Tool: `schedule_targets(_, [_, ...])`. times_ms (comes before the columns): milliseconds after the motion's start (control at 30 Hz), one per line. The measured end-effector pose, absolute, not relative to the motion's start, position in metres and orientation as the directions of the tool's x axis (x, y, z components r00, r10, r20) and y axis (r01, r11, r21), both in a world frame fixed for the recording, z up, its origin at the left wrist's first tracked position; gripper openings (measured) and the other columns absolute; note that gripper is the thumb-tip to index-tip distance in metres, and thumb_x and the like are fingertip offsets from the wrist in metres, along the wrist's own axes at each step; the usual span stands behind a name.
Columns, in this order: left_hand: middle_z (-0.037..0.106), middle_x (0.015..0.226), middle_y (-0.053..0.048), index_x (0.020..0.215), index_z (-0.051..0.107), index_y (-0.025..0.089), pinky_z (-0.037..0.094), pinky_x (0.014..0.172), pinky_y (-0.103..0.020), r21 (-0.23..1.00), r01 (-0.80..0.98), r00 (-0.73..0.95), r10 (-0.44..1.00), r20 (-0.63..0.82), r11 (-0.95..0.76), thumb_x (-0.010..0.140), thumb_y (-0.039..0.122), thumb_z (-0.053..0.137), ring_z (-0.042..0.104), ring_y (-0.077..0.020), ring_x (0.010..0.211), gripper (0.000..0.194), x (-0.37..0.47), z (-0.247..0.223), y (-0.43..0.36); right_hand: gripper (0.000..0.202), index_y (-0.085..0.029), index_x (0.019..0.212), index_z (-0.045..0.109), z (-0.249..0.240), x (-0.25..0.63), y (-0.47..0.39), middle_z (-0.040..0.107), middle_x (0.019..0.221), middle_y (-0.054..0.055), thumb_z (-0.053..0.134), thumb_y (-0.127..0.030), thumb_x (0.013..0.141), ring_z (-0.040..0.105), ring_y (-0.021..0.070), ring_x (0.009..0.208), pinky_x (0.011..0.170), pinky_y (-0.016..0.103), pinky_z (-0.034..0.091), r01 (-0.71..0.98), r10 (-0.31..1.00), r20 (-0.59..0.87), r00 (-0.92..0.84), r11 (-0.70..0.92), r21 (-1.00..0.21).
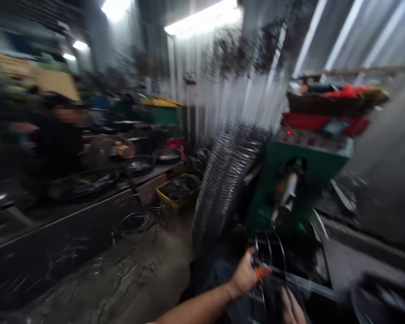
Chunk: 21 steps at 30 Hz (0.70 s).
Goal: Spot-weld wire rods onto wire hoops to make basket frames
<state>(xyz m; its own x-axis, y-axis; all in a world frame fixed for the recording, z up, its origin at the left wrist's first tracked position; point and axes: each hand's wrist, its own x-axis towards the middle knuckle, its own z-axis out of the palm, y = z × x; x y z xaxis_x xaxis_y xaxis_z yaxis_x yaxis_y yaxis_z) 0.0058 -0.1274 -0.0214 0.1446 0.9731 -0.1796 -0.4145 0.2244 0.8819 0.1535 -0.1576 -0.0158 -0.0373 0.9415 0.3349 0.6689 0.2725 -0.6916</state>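
Note:
At the lower middle, my left hand (245, 275) is closed around orange-handled pliers (263, 272). Thin bent metal wire (281, 248) curves up beside the pliers, between my hands and the green machine. My right hand (293, 309) is at the bottom edge, partly cut off and smeared; its fingers appear closed on the lower part of the wire. Dark clothing on my lap lies under both hands. Whether the pliers' jaws grip the wire is too blurred to tell.
A green machine (266, 184) with a projecting spindle stands ahead. Stacked wire rings (219, 180) lean left of it. A yellow crate (168, 202) and loose wire (135, 274) are on the floor. Another person (59, 139) is by the left bench. A dark container (374, 297) is at right.

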Motion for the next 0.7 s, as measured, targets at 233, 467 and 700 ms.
schedule_targets(233, [0.051,0.076,0.005,0.129,0.03,0.025,0.036,0.047,-0.018,0.899,-0.355,0.178,0.962,-0.206,0.258,0.059,0.04,0.075,0.044,-0.0043,0.049,0.084,-0.012,-0.014,-0.137,0.045,-0.02,0.077,0.058,-0.027,0.126,-0.169,0.062,0.071,0.006,0.032,-0.056,0.084,0.057,0.0201,0.07,0.067,0.03,0.049,0.382,0.984,0.132,0.117,0.078,-0.921])
schedule_targets(467, [0.051,0.074,0.005,0.126,0.034,0.024,0.038,0.045,-0.018,0.872,-0.397,0.155,0.958,-0.242,0.285,0.061,0.033,0.075,0.044,-0.0047,0.049,0.077,-0.017,-0.022,-0.146,0.034,-0.019,0.072,0.05,-0.029,0.121,-0.171,0.051,0.065,-0.001,0.032,-0.043,0.089,0.048,0.0129,0.06,0.058,0.024,0.041,0.384,0.994,0.109,0.025,0.091,-0.919])
schedule_targets(700, [0.047,0.072,0.006,0.124,0.038,0.026,0.036,0.042,-0.016,0.842,-0.444,0.114,0.951,-0.287,0.307,0.059,0.03,0.076,0.041,-0.0033,0.05,0.076,-0.023,-0.029,-0.141,0.031,-0.018,0.081,0.059,-0.01,0.183,-0.156,0.06,0.075,0.003,0.043,-0.044,0.084,0.057,0.0176,0.073,0.069,0.027,0.044,0.445,0.983,0.152,0.104,0.091,-0.891])
